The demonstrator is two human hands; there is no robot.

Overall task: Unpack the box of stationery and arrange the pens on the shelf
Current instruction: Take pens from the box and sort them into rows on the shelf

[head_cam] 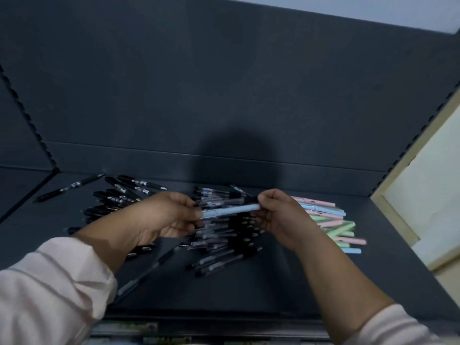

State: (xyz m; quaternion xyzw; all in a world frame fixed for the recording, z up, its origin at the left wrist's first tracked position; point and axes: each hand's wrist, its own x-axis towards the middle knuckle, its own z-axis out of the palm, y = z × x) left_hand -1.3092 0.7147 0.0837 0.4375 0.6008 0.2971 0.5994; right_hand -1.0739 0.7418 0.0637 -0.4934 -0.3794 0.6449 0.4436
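Note:
A light blue pen (231,210) is held level above the dark shelf (249,290), my left hand (165,215) gripping its left end and my right hand (281,215) pinching its right end. A dark clear pen (236,200) also runs between the two hands just behind it. Under the hands lies a heap of clear pens with black caps (224,242). To the left sits a pile of black pens (119,195). At the right lie pastel pens in pink, green and blue (333,225). No box is in view.
The shelf has a dark back panel (224,83) and slotted uprights at both sides. A cream wall (428,183) stands at the right. One black pen (69,188) lies apart at the far left. Another long pen (146,272) lies near the shelf's front.

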